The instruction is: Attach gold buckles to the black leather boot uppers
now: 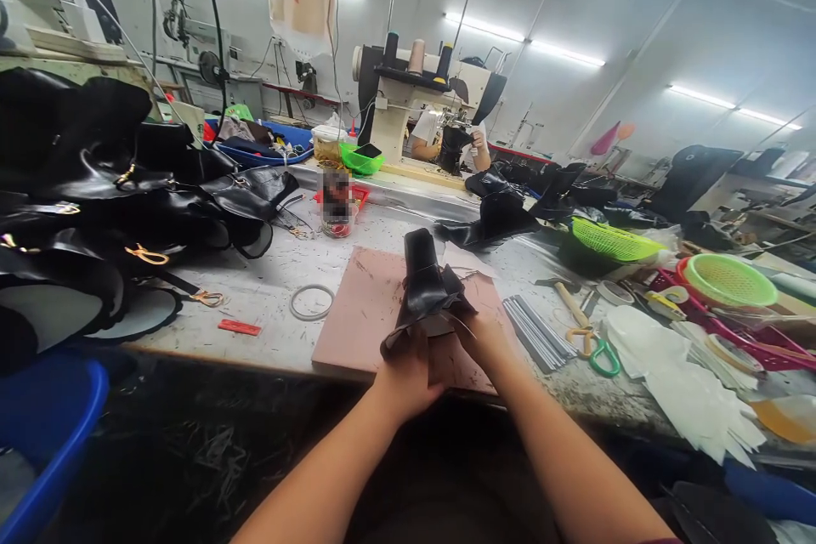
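Both my hands hold a black leather shoe upper [426, 289] upright over a pink cutting board [366, 310] at the table's near edge. My left hand [401, 378] grips its lower left flap from below, fingers closed and partly hidden by the leather. My right hand [481, 338] grips the lower right side, fingers wrapped into the folds. The top of the piece points away from me.
A heap of black leather uppers with gold buckles [108, 195] fills the left. Scissors [590, 340], grey strips [535, 331], white cut pieces [688, 382] and green baskets [727, 280] lie right. A tape ring [312, 303], a jar [336, 204]. Another person works at a sewing machine [421, 102] behind.
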Action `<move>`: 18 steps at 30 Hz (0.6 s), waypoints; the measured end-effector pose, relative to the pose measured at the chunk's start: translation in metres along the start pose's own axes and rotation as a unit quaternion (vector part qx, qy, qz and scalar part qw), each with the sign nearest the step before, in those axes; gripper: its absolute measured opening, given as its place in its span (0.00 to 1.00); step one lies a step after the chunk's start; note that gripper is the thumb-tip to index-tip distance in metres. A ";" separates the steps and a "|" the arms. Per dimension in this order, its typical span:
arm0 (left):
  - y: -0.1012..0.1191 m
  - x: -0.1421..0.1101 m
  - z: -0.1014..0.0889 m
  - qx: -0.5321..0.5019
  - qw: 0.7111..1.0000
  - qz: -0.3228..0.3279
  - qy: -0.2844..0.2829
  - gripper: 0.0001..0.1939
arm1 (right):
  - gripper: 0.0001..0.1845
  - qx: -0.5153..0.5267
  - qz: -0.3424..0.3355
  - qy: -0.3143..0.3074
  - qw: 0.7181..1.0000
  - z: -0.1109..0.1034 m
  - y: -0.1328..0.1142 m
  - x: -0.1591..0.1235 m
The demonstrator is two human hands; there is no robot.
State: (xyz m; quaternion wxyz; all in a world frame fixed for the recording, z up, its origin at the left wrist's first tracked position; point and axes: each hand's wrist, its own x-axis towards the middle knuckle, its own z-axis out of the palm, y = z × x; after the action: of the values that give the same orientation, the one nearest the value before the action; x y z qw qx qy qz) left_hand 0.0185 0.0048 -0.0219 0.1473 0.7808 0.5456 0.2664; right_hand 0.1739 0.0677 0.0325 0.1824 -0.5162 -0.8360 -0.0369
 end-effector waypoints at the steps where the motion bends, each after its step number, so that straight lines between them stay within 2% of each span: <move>1: 0.000 0.000 0.000 -0.001 1.000 0.000 0.002 0.43 | 0.26 0.001 -0.003 0.002 1.000 -0.001 -0.001 0.000; 5: 0.002 0.001 0.000 0.017 1.000 -0.007 -0.012 0.46 | 0.27 0.001 -0.007 0.010 1.000 -0.003 -0.003 -0.001; 9: 0.005 0.002 -0.001 0.028 0.999 -0.014 0.008 0.44 | 0.24 -0.006 -0.006 -0.003 1.000 0.000 -0.002 -0.003; 13: 0.013 0.002 -0.005 0.066 0.997 -0.033 0.003 0.44 | 0.21 -0.009 -0.003 -0.018 1.000 0.001 -0.003 -0.005; 16: 0.024 0.011 -0.010 0.074 0.997 -0.036 0.008 0.42 | 0.20 -0.009 -0.009 -0.025 1.000 -0.004 -0.006 -0.003; 18: 0.030 0.021 -0.011 0.066 0.998 -0.014 0.004 0.42 | 0.21 -0.008 -0.017 -0.032 0.999 -0.006 -0.008 0.000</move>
State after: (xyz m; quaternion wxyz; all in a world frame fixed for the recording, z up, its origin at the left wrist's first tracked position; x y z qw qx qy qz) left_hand 0.0404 0.0130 0.0082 0.0970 0.7798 0.5737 0.2311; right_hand 0.1684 0.0619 0.0395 0.1507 -0.5042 -0.8498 -0.0306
